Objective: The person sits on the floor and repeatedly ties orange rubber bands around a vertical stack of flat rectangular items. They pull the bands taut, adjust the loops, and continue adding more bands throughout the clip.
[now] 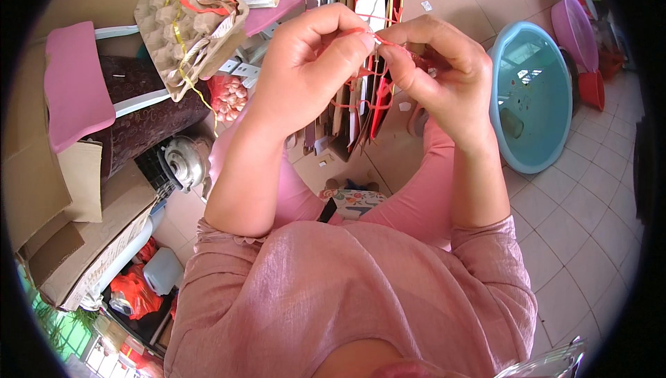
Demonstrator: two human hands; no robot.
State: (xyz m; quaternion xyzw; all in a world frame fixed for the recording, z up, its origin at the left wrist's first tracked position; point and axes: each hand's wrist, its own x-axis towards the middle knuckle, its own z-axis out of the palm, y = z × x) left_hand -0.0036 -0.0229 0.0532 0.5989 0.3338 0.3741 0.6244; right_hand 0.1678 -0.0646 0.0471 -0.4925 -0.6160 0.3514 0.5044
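My left hand (317, 60) pinches a red plastic string (384, 40) between thumb and index finger. Close beside it, my right hand (445, 60) grips the same string, and some of it bunches inside the curled fingers. Below both hands a stack of flattened cardboard and paper (341, 136) stands on edge on the floor between my legs. Red string runs across the stack, with loops visible under my fingers. My hands hide part of the stack's top and much of the string between them.
At right sits a light-blue plastic basin (541, 81), with a purple basin (575, 32) and a red container (592, 90) behind. On the left are an egg tray (156, 11) holding ribbons, a pink chair (78, 86), a metal kettle (184, 162) and a cardboard box (112, 222).
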